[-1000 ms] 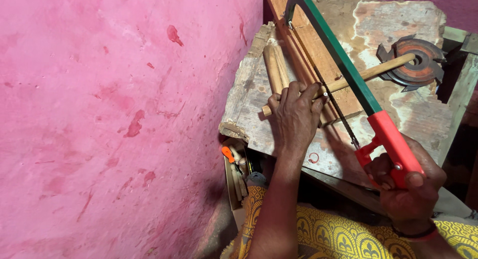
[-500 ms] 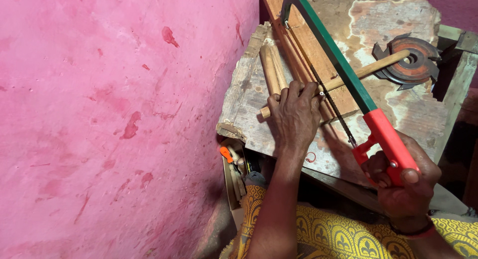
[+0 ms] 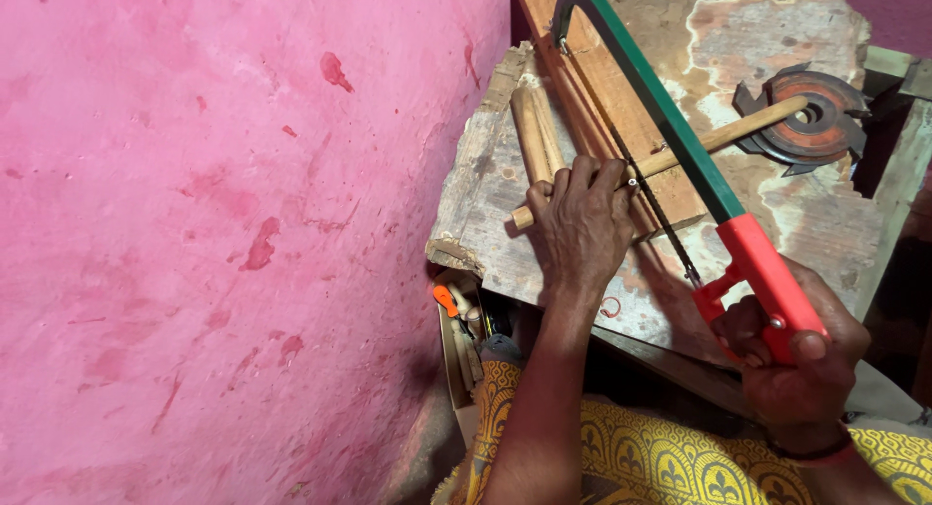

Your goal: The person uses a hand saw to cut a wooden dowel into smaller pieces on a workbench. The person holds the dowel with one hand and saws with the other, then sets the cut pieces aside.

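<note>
Pink wall (image 3: pixel 223 243): taking up the whole left half of the view, paint blotched w/ darker red marks.

Counter (image 3: pixel 825 223): worn, chipped slab w/ pale patches, sitting just right of the wall; carrying all the work pieces.

Yellow patterned cloth (image 3: pixel 660 456): lying across the person's lap at bottom, below the counter's near edge.

Plank (image 3: pixel 602 87): reddish-brown board lying on the counter, running from top centre down toward the hands.

Hacksaw (image 3: pixel 680 146): green frame, red handle; lying diagonally from top centre to lower right, blade crossing the dowel just right of the left hand.

Right hand (image 3: pixel 801 354): clenching around the red handle, at the counter's near right corner.

Left hand (image 3: pixel 580 223): pressing palm-down over the dowel, fingers curling round it, pinning it against the plank and counter.

Dowel (image 3: pixel 738 131): the piece being cut; pale round stick lying across the plank at an angle, near end poking out left of the left hand, far end resting over the disc.

Toothed disc (image 3: pixel 811 121): dark round cutter blade w/ rusty centre, lying flat at the counter's far right.

Short sticks (image 3: pixel 534 131): two pale lengths lying side by side, left of the plank.

Orange-handled tool (image 3: pixel 447 299): sitting in a box under the counter's left edge; kind unclear.
</note>
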